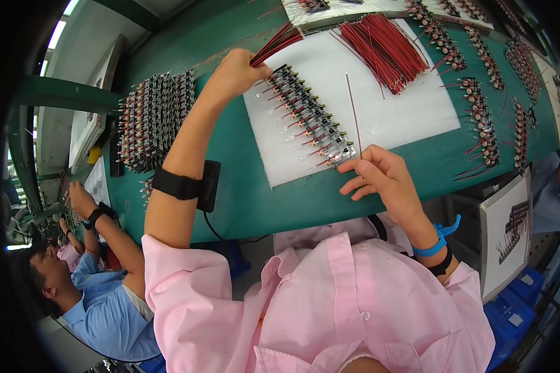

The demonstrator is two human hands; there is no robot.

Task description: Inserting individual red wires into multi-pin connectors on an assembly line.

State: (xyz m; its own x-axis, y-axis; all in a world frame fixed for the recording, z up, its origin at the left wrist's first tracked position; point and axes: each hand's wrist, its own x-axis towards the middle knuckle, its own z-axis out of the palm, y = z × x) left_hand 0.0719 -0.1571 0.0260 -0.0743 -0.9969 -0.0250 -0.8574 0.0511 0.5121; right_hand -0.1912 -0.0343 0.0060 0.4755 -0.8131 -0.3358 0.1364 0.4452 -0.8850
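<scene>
My left hand [235, 73] is closed round a bundle of thin red and black wires [279, 43], beyond the far end of a strip of small circuit boards [308, 115]. That strip lies slantwise on a white foam sheet [270, 152], with short red wires and clear tips along its left side and yellowish parts along its right. At its near end is my right hand [382, 180], thumb and index finger pinched together, other fingers loosely curled. A single dark red wire [353, 112] runs up and away from that pinch; its lower end is hidden by the fingers.
A large pile of red and black wires [386, 53] lies on the foam's far right. Stacked board strips [155, 121] stand left on the green table [230, 211]; more strips [479, 121] lie right. A co-worker in blue [109, 311] sits left; another person's sleeve [554, 193] shows right.
</scene>
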